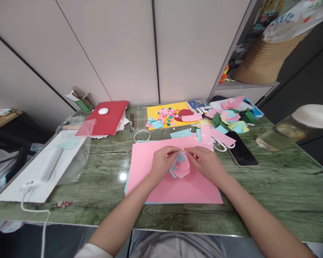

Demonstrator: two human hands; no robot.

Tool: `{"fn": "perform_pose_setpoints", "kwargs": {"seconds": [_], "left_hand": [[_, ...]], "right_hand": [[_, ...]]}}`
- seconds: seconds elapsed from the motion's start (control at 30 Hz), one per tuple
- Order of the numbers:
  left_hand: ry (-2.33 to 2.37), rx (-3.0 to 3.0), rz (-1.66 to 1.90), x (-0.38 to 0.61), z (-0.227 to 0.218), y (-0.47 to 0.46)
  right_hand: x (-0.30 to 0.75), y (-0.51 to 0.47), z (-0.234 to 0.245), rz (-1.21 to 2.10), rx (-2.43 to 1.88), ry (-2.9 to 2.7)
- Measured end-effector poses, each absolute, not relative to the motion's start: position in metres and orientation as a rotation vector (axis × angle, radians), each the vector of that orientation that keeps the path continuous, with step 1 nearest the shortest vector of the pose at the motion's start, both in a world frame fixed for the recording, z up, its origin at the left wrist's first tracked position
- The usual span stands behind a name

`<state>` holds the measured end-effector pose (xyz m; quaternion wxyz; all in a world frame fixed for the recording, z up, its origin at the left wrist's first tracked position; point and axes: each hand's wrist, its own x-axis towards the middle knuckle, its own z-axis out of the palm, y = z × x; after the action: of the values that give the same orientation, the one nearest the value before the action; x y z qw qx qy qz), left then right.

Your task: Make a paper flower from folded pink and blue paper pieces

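Observation:
Both hands meet over a large pink paper sheet [161,186] lying on the green marble table [271,190]. Between them is a small folded pink and light-blue paper piece [181,167]. My left hand [163,163] pinches its upper left side with curled fingers. My right hand [206,162] pinches its upper right edge, fingertips almost touching the left hand's. A light-blue sheet peeks from under the pink one.
Behind are a tape roll [141,135], pens [131,122], a red folder [109,117], a yellow sheet [164,114] with small coloured bits, and a heap of folded papers [231,120]. Scissors [222,145] and a black phone [241,153] lie right; a glass jar [293,127] lies farther right. A white sheet in plastic [45,165] lies left.

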<state>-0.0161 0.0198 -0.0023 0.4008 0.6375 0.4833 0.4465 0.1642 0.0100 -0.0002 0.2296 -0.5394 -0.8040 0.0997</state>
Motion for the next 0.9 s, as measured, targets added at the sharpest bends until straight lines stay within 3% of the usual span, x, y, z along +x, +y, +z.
{"fn": "perform_pose_setpoints", "kwargs": {"seconds": [0.9], "left_hand": [[1.309,1.641,1.079,-0.0174,-0.0021,0.0235]], "right_hand": [[0.1671,0.0102,0.0042,-0.046,-1.335,-2.242]]}}
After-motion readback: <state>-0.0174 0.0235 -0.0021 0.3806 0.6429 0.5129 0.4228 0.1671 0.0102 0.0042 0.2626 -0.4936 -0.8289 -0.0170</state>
